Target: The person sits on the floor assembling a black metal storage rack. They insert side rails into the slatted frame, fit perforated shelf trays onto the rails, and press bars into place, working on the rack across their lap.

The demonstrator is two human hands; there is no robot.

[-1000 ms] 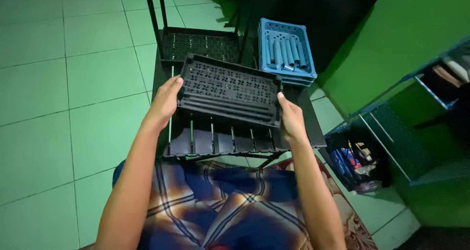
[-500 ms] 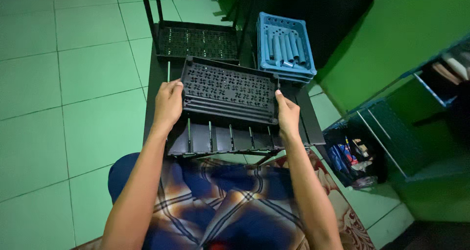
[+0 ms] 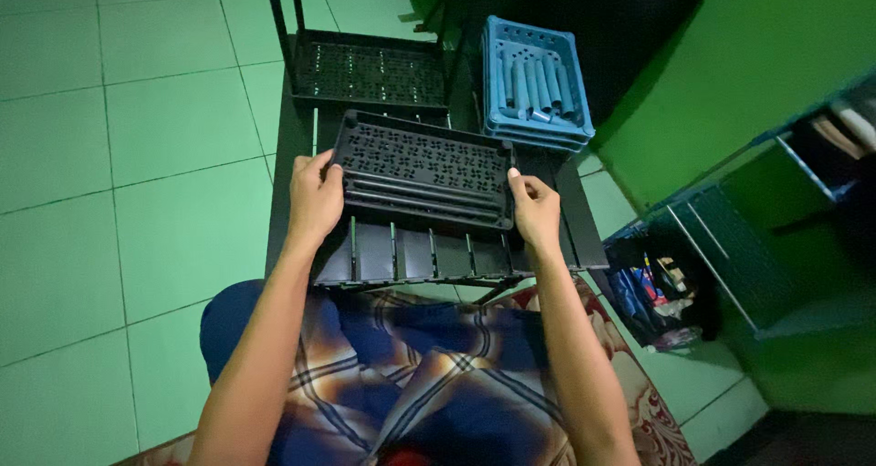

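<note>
Green tiled floor [image 3: 137,156] is seen at far left. The left hand [image 3: 315,197] is clamped on the left short edge of a black perforated tray [image 3: 422,169]: thumb on top, fingers wrapped under and hidden, so the underside hold cannot be checked. The tray is held level between both hands, just above a black slatted rack [image 3: 429,251]; whether it touches the rack cannot be told. The rack's near edge is cut off by the plaid cloth [image 3: 411,384] over the lap. A second black perforated tray [image 3: 370,69] is seen beyond, lying in a dark frame whose uprights are cropped at the top. The right hand [image 3: 536,210] is closed on the tray's right edge, same grip, fingertips hidden below. Further right and behind, a blue crate [image 3: 538,83] with grey-blue tubes is seen. At far right, a green shelf unit [image 3: 776,210] and a dark bin of mixed items [image 3: 657,288] are too dim to identify.
</note>
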